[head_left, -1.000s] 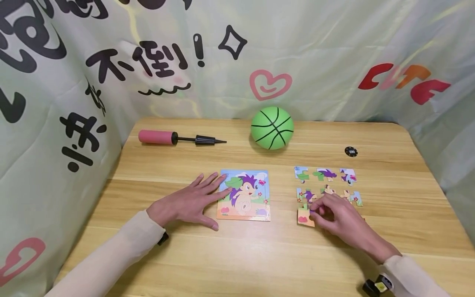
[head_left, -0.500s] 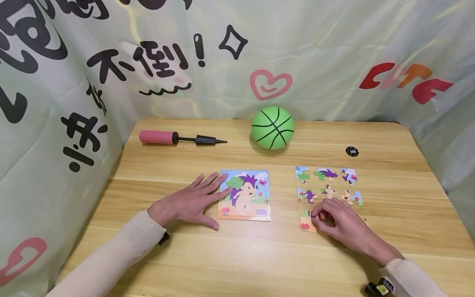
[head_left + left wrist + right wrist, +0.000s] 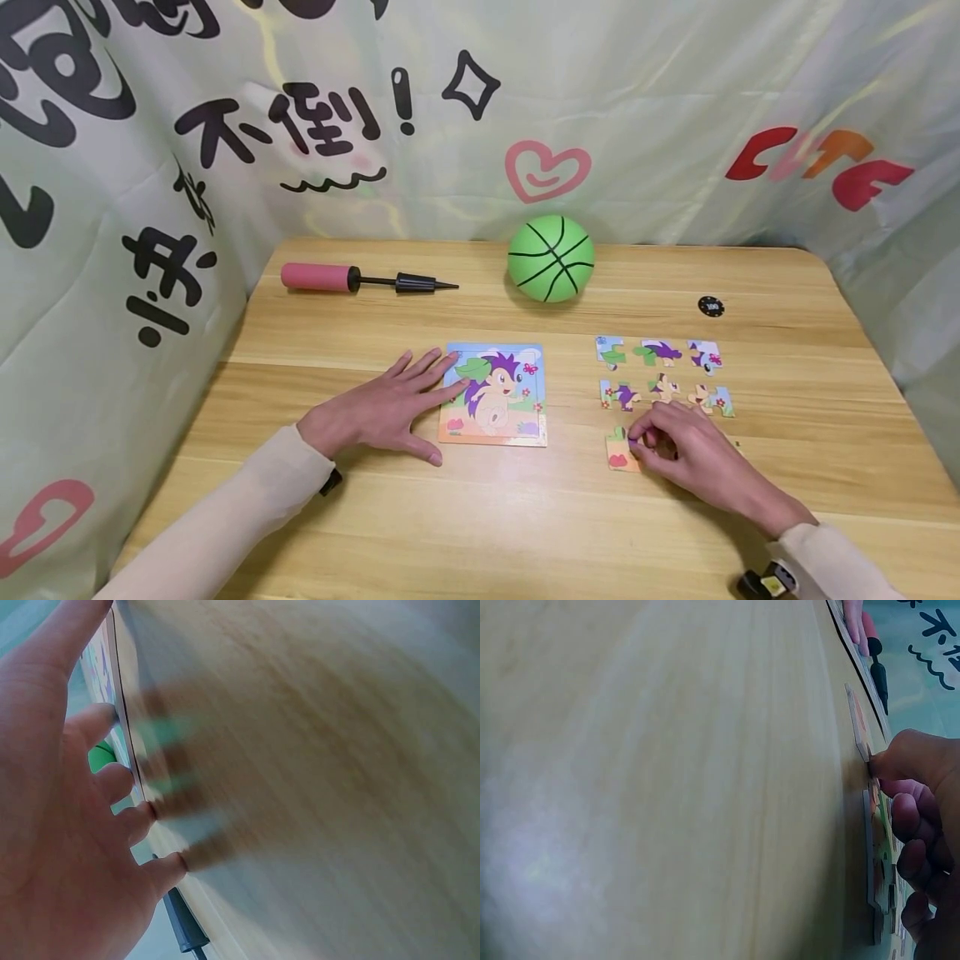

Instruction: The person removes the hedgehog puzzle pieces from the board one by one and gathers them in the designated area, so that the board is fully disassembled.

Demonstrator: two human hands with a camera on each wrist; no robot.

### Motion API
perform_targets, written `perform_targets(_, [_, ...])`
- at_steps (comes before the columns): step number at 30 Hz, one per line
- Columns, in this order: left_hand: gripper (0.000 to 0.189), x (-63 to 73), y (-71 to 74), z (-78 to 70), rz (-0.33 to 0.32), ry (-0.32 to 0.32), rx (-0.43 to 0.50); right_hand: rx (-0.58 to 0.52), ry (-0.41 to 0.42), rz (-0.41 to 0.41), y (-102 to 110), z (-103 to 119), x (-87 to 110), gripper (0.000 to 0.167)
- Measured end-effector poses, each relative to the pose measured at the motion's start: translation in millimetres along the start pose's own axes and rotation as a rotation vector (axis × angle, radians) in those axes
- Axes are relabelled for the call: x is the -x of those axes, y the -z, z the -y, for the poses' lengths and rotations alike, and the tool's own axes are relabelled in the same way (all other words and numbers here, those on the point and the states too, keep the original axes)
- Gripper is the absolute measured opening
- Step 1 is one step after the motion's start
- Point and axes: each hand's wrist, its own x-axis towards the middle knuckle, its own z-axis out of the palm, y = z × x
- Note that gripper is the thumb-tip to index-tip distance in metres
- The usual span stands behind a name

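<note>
My left hand (image 3: 390,408) lies with its fingers spread, fingertips resting on the left side of a square puzzle board (image 3: 491,437) that shows a purple-haired hedgehog. In the left wrist view its fingers line the board's edge. Over on the right, my right hand (image 3: 690,454) pinches the right edge of a puzzle piece (image 3: 618,454) with a red shape on orange. The right wrist view shows the thumb at the edge of that piece (image 3: 857,724), low over the wood. More puzzle pieces (image 3: 880,855) lie beneath the curled fingers, mostly hidden in the head view.
Behind the right hand, two rows of loose puzzle pieces (image 3: 660,352) lie on the table (image 3: 480,533). A green ball (image 3: 551,258) stands at the back. Back left is a pink-handled pump (image 3: 318,277); a black chip (image 3: 711,307) lies back right. Printed cloth (image 3: 637,100) surrounds the table.
My right hand has shifted the pinched puzzle piece slightly right and towards me, uncovering more of the middle row. It has barely moved in the last half second. My left hand has stayed put.
</note>
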Motion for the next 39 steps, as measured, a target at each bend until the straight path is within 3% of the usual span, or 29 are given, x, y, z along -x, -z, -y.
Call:
perform_targets(22, [0.111, -1.2, 0.8, 0.0, -0.001, -0.008, 0.023, -0.016, -0.014, -0.001, 0.6, -0.7, 0.2, 0.035])
perform_targets(33, [0.111, -0.1, -0.7, 0.8, -0.007, -0.001, 0.035, -0.009, -0.077, -0.061, 22.3, -8.4, -9.7, 0.032])
perform_targets(39, [0.104, -0.2, -1.0, 2.9, -0.038, 0.026, 0.1, 0.036, -0.121, -0.108, 38.8, -19.6, -14.8, 0.029])
